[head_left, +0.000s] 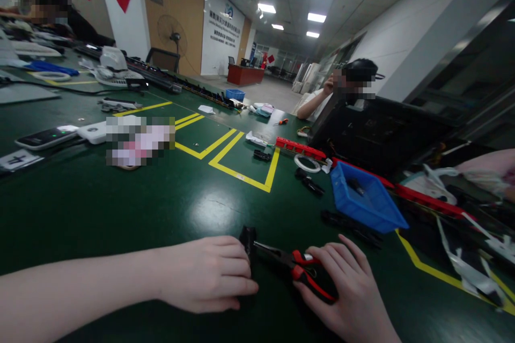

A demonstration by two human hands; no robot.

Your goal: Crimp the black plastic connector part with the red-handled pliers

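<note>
My left hand (217, 273) is closed around a small black part (248, 237), whose upper end sticks out past my fingers; the rest of it is hidden. In my right hand (346, 278) I hold long-nose pliers (292, 261) with red and black handles, my thumb and fingers on either side of the grips. Their handles are spread apart, and a spring shows between them. The pliers' tip touches or nearly touches the black part beside my left fingers. Both hands are low over the green table (161, 209).
Right of centre stands a blue tray (368, 209) with a dark object inside. Black parts (350, 225), a white ring (307, 163) and red strips (300, 147) lie near it. A pixelated phone (140, 144) lies on the left. A person (354, 77) sits across the table.
</note>
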